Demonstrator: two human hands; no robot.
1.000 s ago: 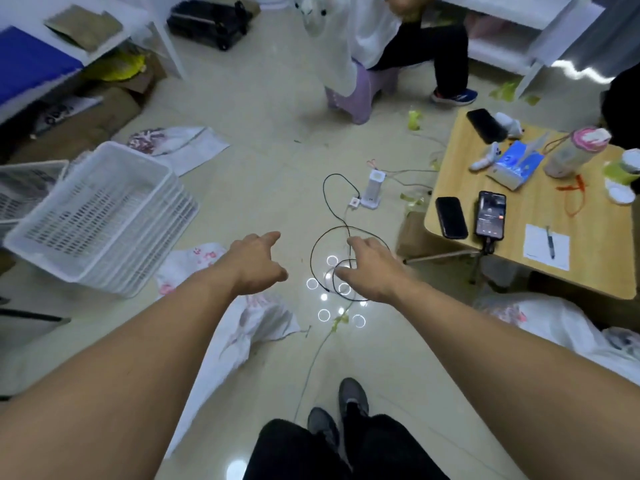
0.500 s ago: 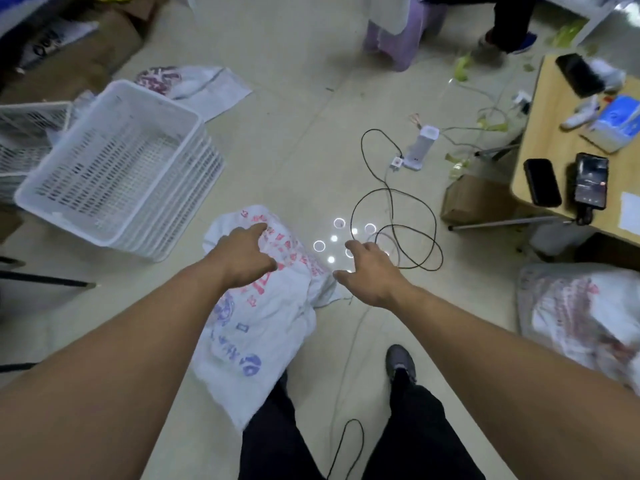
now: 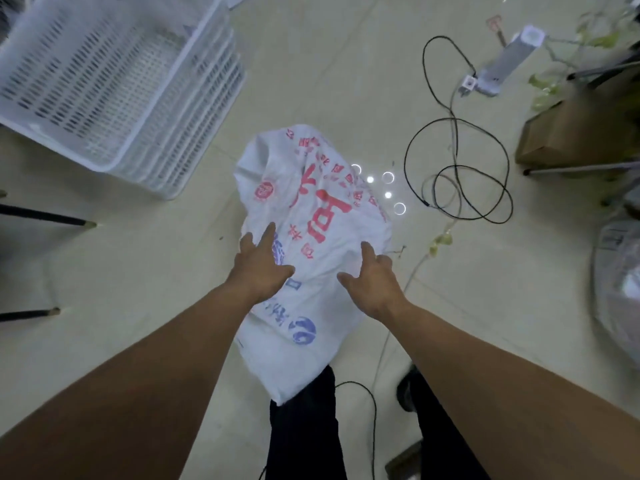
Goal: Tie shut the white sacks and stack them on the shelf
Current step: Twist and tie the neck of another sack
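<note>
A white woven sack (image 3: 322,216) with red and blue print lies crumpled on the tiled floor in front of my legs. My left hand (image 3: 261,266) is over its left side with the fingers spread and the index finger stretched forward. My right hand (image 3: 372,277) is over its right side, also spread. Both hands are at the sack's surface and grip nothing. A second white sack (image 3: 620,282) shows blurred at the right edge. No shelf is in view.
A stack of white slatted crates (image 3: 114,81) stands at the upper left. A black cable (image 3: 457,168) loops on the floor to the right, near a white power strip (image 3: 502,64) and a cardboard box (image 3: 575,133). Dark metal legs (image 3: 45,220) stick in from the left.
The view has tilted down and closer. Both hands have dropped toward the sack and now sit over its middle, where before they were at its upper edge.
</note>
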